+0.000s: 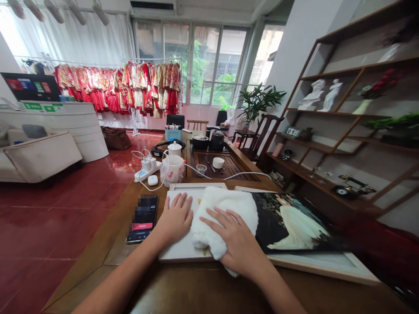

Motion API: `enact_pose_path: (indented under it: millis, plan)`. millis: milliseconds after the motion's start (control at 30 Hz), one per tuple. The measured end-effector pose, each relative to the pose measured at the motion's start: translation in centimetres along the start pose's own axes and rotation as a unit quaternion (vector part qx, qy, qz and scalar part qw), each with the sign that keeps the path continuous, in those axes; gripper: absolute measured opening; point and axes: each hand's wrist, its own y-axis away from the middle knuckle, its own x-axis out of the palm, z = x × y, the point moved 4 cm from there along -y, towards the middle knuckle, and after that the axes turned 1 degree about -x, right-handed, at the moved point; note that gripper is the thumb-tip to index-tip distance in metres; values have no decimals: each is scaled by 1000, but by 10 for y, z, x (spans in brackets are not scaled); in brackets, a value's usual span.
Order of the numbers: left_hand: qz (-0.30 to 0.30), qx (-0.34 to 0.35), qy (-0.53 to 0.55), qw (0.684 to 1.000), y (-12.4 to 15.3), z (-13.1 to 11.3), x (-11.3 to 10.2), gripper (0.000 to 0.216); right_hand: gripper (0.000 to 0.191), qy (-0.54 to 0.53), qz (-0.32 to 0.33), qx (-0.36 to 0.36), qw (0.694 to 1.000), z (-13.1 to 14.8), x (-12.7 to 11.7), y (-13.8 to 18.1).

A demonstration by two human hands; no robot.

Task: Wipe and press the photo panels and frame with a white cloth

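Observation:
A large framed photo of a figure in a white gown lies flat on the wooden table, in a pale frame. My right hand lies flat with fingers spread on a fluffy white cloth that covers the picture's left part. My left hand rests open, fingers together, on the white left area of the frame, just beside the cloth. It holds nothing.
A smartphone lies left of my left hand. Behind are a power strip, a white teapot, a tea tray with kettles, and chairs. Wooden shelves stand at right. A clothes rack lines the windows.

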Motion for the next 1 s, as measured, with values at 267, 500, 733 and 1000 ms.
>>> enact_pose_path:
  millis: [267, 500, 733, 1000]
  plan:
    - [10, 11, -9, 1000, 0, 2, 1, 51, 70, -3, -22, -1, 1000, -16, -1, -34]
    - [-10, 5, 2, 1000, -1, 0, 0, 49, 76, -9, -16, -12, 1000, -3, -1, -3]
    - [-15, 2, 6, 1000, 0, 0, 0, 49, 75, 2, -15, -22, 1000, 9, 0, 22]
    - [-1, 8, 4, 1000, 0, 1, -1, 49, 70, 9, -30, 20, 999, -3, 1, -17]
